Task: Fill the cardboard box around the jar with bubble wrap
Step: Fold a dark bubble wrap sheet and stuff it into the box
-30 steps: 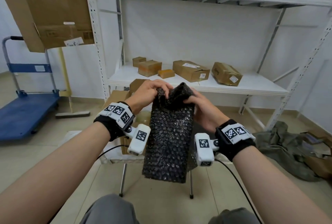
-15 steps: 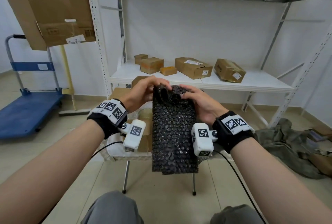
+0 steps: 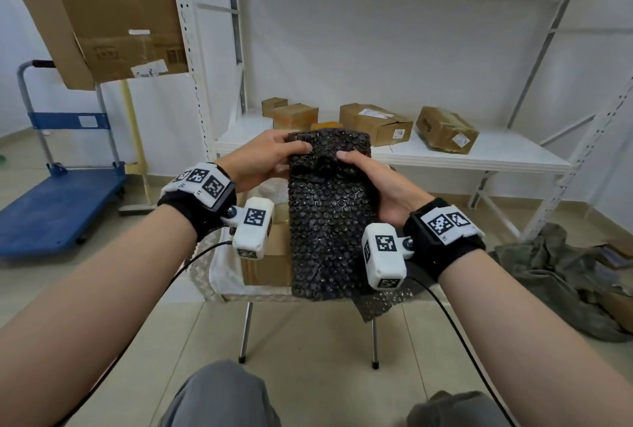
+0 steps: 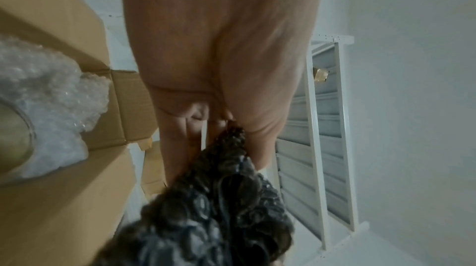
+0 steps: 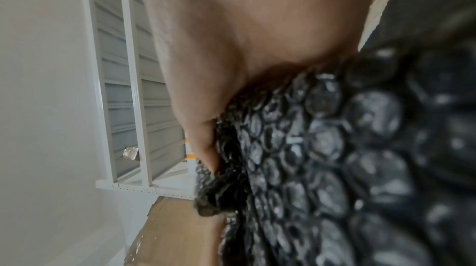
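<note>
A sheet of black bubble wrap (image 3: pixel 329 221) hangs upright in front of me, folded over at its top. My left hand (image 3: pixel 274 156) grips the top left corner, thumb on the front. My right hand (image 3: pixel 373 180) grips the top right edge the same way. Behind and below the wrap stands the open cardboard box (image 3: pixel 267 262) on a small stool. The left wrist view shows the box (image 4: pixel 64 199) holding the jar (image 4: pixel 12 138), with clear bubble wrap (image 4: pixel 51 97) packed beside it. In the right wrist view the black bubble wrap (image 5: pixel 335 158) fills the picture under my palm.
A white metal shelf (image 3: pixel 479 159) behind the stool carries several cardboard boxes. A blue trolley (image 3: pixel 58 207) stands at the left under a leaning cardboard sheet (image 3: pixel 102 15). An olive cloth (image 3: pixel 555 276) lies on the floor at the right. Another dark bubble wrap piece (image 3: pixel 380 303) hangs off the stool's front.
The bunched top of the black wrap has been folded down and flattened. Both thumbs now lie on its front, and the sheet sits a little squarer between my hands.
</note>
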Demonstrator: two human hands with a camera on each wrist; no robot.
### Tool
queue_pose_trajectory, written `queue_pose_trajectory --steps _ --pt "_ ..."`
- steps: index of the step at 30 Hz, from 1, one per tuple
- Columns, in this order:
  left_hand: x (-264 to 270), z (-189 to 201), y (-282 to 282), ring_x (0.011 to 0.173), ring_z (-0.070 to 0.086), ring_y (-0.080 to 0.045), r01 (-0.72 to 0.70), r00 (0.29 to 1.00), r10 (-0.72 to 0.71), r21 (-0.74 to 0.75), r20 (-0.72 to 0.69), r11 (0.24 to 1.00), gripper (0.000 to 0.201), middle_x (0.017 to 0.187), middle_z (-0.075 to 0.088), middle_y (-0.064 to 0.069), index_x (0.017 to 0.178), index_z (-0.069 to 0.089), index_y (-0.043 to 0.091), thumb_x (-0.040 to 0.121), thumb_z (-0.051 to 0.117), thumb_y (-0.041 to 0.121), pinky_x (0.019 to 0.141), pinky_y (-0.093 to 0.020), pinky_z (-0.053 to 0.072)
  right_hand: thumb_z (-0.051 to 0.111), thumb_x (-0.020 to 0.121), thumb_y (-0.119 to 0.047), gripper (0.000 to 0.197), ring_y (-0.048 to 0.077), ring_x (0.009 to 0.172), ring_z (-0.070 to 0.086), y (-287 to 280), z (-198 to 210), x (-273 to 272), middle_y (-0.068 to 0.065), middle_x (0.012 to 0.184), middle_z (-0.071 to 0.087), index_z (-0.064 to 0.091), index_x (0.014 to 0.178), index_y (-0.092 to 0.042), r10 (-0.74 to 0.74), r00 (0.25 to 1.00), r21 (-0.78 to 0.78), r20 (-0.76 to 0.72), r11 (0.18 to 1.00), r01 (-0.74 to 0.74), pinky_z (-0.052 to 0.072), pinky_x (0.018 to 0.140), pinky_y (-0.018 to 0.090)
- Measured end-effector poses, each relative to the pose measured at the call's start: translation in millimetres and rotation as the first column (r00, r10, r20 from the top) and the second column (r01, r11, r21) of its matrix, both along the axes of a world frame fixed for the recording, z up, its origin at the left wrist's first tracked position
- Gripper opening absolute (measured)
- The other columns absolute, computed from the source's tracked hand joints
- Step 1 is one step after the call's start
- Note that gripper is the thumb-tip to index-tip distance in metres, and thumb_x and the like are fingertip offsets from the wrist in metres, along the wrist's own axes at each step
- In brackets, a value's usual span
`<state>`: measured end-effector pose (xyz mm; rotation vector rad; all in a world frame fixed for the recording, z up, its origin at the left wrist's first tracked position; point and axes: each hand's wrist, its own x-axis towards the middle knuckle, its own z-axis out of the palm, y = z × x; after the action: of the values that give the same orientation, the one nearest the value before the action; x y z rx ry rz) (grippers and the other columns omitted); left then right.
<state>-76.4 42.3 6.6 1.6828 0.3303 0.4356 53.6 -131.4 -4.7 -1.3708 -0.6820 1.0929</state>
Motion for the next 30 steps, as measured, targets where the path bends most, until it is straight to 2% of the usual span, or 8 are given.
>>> queue_pose_trajectory --steps 4,7,9,12,16,20,26,30 --pt "-0.9 -9.9 4.8 0.106 0.065 -0.023 0.028 0.996 -0.027 0.005 -0.086 1.000 0.033 0.118 0.069 -0.006 0.128 0.060 0.015 0.099 0.055 0.030 0.089 -0.036 0.058 0.069 0.090 -0.035 0.041 0.027 0.097 0.073 8.3 5.2 6.9 0.015 0.114 0.074 0.067 0.120 -0.008 -0.138 0.986 -0.049 0.090 0.989 0.142 0.058 0.082 0.036" --pt "-2.0 -19.5 14.2 0.102 0.065 -0.026 -0.023 0.976 0.023 0.001 -0.215 1.000 0.051 0.120 0.067 -0.013 0.127 0.056 0.010 0.099 0.046 0.051 0.094 -0.041 0.054 0.071 0.090 -0.030 0.037 0.028 0.098 0.070 13.7 9.3 15.2 0.015 0.111 0.072 0.063 0.116 -0.006 -0.344 0.936 0.062 0.075 0.939 0.339 0.056 0.078 0.036" --pt "-6.2 -24.4 19.9 0.094 0.064 -0.022 -0.048 0.940 0.086 0.121 -0.331 0.991 0.048 0.117 0.068 -0.012 0.124 0.059 0.010 0.099 0.045 0.049 0.091 -0.038 0.052 0.073 0.088 -0.031 0.048 0.028 0.102 0.068 19.3 9.6 23.7 0.013 0.116 0.069 0.057 0.125 -0.006 -0.473 0.881 0.168 0.000 0.869 0.466 0.056 0.080 0.037" --pt "-11.7 -34.2 26.2 0.090 0.063 -0.015 0.123 0.823 0.132 0.400 -0.553 0.908 0.025 0.102 0.071 0.000 0.109 0.069 0.021 0.095 0.058 0.040 0.081 -0.027 0.050 0.073 0.087 -0.034 0.045 0.025 0.105 0.066 32.2 8.4 32.1 0.008 0.116 0.067 0.057 0.122 -0.011 -0.593 0.802 0.298 -0.069 0.755 0.584 0.056 0.088 0.040" --pt "-11.9 -46.9 25.7 0.106 0.063 -0.015 0.349 0.631 0.100 0.397 -0.769 0.849 0.037 0.112 0.072 0.007 0.110 0.075 0.032 0.077 0.078 0.048 0.096 -0.034 0.052 0.073 0.085 -0.039 0.022 0.023 0.108 0.065 52.7 7.6 27.7 -0.001 0.108 0.067 0.055 0.090 -0.028 -0.654 0.755 0.367 -0.031 0.695 0.618 0.052 0.101 0.046" --pt "-7.4 -52.5 18.3 0.083 0.069 -0.008 0.327 0.677 0.047 0.357 -0.734 0.875 0.019 0.093 0.078 0.007 0.092 0.081 0.026 0.073 0.084 0.029 0.067 -0.017 0.052 0.071 0.087 -0.036 0.013 0.023 0.108 0.066 74.9 -0.7 17.6 0.003 0.113 0.070 0.061 0.091 -0.029 -0.658 0.753 0.404 0.024 0.695 0.594 0.052 0.101 0.048" --pt "-5.1 -57.7 13.3 0.083 0.072 -0.012 0.324 0.720 0.014 0.354 -0.694 0.877 0.020 0.090 0.078 0.002 0.094 0.081 0.015 0.074 0.084 0.019 0.063 -0.013 0.052 0.067 0.093 -0.033 0.020 0.023 0.107 0.066 96.8 -8.5 3.7 -0.001 0.104 0.071 0.069 0.104 -0.017 -0.656 0.679 0.449 0.329 0.741 0.499 0.051 0.100 0.045" --pt "-8.4 -51.8 13.2 0.092 0.070 -0.015 0.329 0.719 -0.031 0.301 -0.694 0.895 0.022 0.093 0.078 0.004 0.098 0.080 0.020 0.079 0.080 0.033 0.080 -0.025 0.054 0.062 0.097 -0.029 0.024 0.023 0.105 0.066 103.7 -12.1 -2.4 0.003 0.105 0.071 0.069 0.111 -0.010 -0.590 0.619 0.452 0.518 0.803 0.388 0.051 0.092 0.035"
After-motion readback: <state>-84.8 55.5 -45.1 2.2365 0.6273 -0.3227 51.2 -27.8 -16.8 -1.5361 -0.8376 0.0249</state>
